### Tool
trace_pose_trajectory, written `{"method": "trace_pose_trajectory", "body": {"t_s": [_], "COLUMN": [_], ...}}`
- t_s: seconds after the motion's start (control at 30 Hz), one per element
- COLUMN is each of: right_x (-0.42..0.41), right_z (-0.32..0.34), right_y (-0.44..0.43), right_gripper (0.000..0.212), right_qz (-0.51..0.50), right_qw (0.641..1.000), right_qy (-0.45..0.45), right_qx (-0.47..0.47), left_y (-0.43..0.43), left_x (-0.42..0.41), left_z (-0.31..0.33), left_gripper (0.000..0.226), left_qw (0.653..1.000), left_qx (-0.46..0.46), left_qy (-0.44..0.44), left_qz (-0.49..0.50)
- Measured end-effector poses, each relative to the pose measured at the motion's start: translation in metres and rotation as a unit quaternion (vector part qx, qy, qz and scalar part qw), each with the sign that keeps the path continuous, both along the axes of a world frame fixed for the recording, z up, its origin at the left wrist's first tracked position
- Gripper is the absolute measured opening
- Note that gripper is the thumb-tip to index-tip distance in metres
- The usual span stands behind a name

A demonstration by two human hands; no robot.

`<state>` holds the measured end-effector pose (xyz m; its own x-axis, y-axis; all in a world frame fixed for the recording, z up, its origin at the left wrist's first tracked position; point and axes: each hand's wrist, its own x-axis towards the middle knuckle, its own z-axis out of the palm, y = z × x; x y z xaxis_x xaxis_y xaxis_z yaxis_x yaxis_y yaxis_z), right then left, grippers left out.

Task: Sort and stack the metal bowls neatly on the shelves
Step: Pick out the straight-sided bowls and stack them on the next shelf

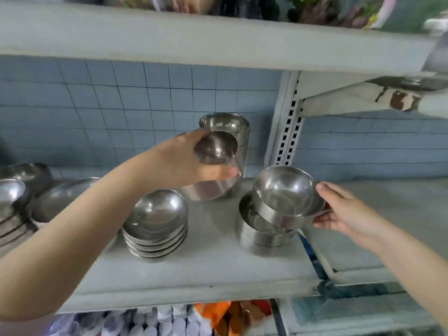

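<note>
My left hand grips a small metal bowl at the top of a tilted stack of bowls near the back of the shelf. Behind it stands a taller stack of bowls against the wall. My right hand holds a tilted metal bowl by its right rim, resting in a short stack of bowls at the shelf's right end. A stack of shallow bowls sits in the middle of the shelf.
More metal bowls and plates pile up at the far left. A slotted upright post divides this shelf from the neighbouring shelf on the right. An upper shelf overhangs. Packaged goods lie below.
</note>
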<state>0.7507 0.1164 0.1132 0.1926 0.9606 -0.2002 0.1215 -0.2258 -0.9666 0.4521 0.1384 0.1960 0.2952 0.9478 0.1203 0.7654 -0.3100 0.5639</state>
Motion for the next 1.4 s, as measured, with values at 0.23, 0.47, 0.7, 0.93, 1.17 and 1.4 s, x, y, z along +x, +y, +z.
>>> {"method": "trace_pose_trajectory", "body": {"t_s": [0.23, 0.47, 0.7, 0.93, 1.17, 1.4], "right_x": [-0.005, -0.002, -0.003, 0.016, 0.019, 0.017], "right_z": [-0.02, -0.047, -0.044, -0.08, -0.095, -0.058], "right_y": [0.02, 0.028, 0.025, -0.003, -0.01, 0.016], "right_gripper": [0.019, 0.034, 0.043, 0.065, 0.095, 0.082], "right_qz": [0.053, 0.052, 0.075, 0.165, 0.195, 0.202], "right_qw": [0.998, 0.985, 0.992, 0.981, 0.968, 0.956], "right_qy": [-0.033, -0.135, -0.085, 0.005, -0.031, -0.026], "right_qx": [0.019, 0.091, 0.057, 0.099, 0.153, 0.212], "left_y": [-0.008, -0.014, -0.009, 0.011, 0.019, 0.028], "left_x": [0.014, 0.029, 0.073, 0.12, 0.119, 0.112], "left_z": [-0.012, -0.016, -0.012, -0.033, -0.036, -0.042], "left_gripper": [0.104, 0.099, 0.1, 0.108, 0.104, 0.122], "left_qw": [0.998, 0.999, 0.997, 0.981, 0.974, 0.975], "left_qx": [-0.003, -0.008, 0.002, -0.005, -0.035, -0.037], "left_qy": [0.04, 0.026, 0.068, 0.166, 0.194, 0.186], "left_qz": [0.056, 0.046, -0.04, -0.098, -0.116, -0.118]}}
